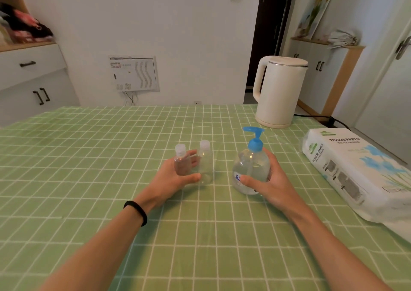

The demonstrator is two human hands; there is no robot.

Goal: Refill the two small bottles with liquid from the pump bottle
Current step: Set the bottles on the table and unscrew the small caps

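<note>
- Your left hand (171, 179) curled thumb and fingers round the left small bottle (181, 162) and the right small bottle (205, 168), mid-table on the green cloth (89, 179); your palm hid the left one's base.
- Your right hand (274, 179) clasped the pump bottle (249, 170) beside them, fingers partly hidden behind it.
</note>
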